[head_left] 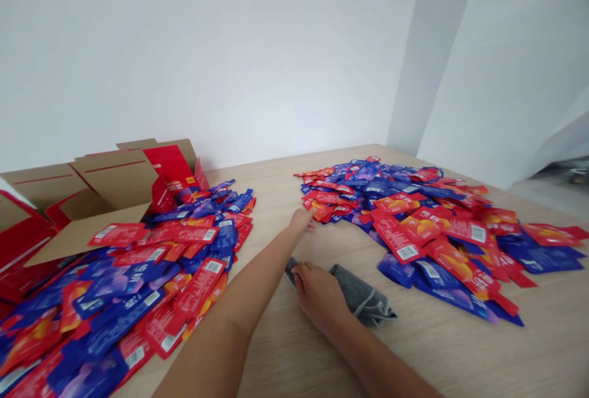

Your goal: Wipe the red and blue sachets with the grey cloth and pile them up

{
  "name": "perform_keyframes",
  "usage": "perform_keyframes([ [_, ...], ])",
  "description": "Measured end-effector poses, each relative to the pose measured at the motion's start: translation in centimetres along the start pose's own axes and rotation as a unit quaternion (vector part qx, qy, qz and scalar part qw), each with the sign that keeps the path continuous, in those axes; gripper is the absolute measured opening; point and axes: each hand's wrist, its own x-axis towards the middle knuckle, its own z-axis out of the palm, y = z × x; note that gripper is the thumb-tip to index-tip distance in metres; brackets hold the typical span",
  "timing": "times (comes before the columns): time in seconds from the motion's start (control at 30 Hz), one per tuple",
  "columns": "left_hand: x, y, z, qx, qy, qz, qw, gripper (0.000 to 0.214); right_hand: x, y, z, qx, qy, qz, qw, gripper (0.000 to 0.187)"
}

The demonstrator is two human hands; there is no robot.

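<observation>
My left hand [302, 221] reaches far forward across the table, its fingers stretched out and touching the near-left edge of the right pile of red and blue packets [427, 232]. It holds nothing that I can see. My right hand [318, 292] lies closer to me, fingers curled down onto a crumpled grey cloth [361, 300] on the wooden table [276, 189]. A second, larger pile of the same packets [138, 287] spreads to the left of my left arm.
An open cardboard box [115, 183] with red inner flaps stands at the back left, packets spilling from it. White walls rise behind the table; a bare strip of tabletop runs between the two piles.
</observation>
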Motion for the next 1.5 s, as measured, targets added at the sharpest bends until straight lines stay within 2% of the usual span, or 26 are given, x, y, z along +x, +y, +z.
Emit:
perform_keyframes([
  [0.07,1.1,0.4,1.8,0.019,-0.002,-0.007,1.000,0.026,0.0,0.0,-0.1,0.000,0.003,-0.002,1.000,0.032],
  [0.17,1.4,0.6,3.1,0.027,-0.007,-0.010,1.000,0.032,0.0,-0.1,-0.3,-0.007,-0.004,0.011,1.000,0.032],
  [0.23,0.9,0.5,3.1,0.020,-0.019,-0.007,1.000,0.032,-0.1,-0.1,-0.3,-0.006,-0.005,0.014,1.000,0.033],
  [0.3,-0.1,0.2,2.3,0.007,-0.034,0.004,0.999,0.026,-0.2,0.0,-0.4,0.006,0.004,0.004,1.000,0.034],
  [0.4,-2.2,-0.5,-1.0,-0.015,-0.049,0.031,0.998,0.015,-0.3,0.0,-0.3,0.038,0.028,-0.003,0.999,0.033],
  [0.57,-7.5,-3.0,-9.0,-0.014,-0.074,0.035,0.997,0.010,-0.1,0.1,-0.1,0.108,0.075,-0.010,0.991,0.027],
  [0.67,-11.0,-5.5,-12.4,0.024,-0.175,0.003,0.984,0.018,-0.1,0.1,0.6,0.149,0.133,-0.029,0.979,0.027],
  [0.73,-12.9,-7.3,-13.5,0.047,-0.230,-0.011,0.972,0.023,-0.3,-0.2,1.4,0.132,0.127,-0.058,0.981,0.030],
  [0.87,-14.8,-10.0,-13.5,0.055,-0.203,0.019,0.977,0.023,-1.0,-1.4,2.6,0.047,0.044,-0.095,0.993,0.033],
  [0.97,-15.0,-10.8,-13.0,0.078,-0.183,0.080,0.977,0.021,-1.1,-2.0,2.8,-0.013,-0.002,-0.096,0.995,0.032],
  [1.03,-15.1,-10.9,-12.9,0.090,-0.180,0.095,0.975,0.020,-0.8,-2.2,2.7,-0.044,-0.019,-0.087,0.995,0.032],
  [1.2,-15.4,-10.3,-13.6,0.093,-0.216,0.072,0.969,0.023,-0.1,-2.0,2.2,-0.094,-0.017,-0.029,0.995,0.034],
  [1.37,-16.0,-10.0,-14.2,0.118,-0.262,0.070,0.955,0.029,-0.7,-1.7,1.9,-0.067,-0.020,-0.069,0.995,0.034],
  [1.43,-16.1,-9.9,-14.1,0.123,-0.274,0.072,0.951,0.029,-0.5,-1.1,1.8,-0.083,-0.018,-0.042,0.996,0.034],
  [1.5,-16.4,-9.9,-14.0,0.137,-0.256,0.075,0.954,0.023,0.0,-0.1,1.6,-0.098,-0.009,0.002,0.995,0.032],
])
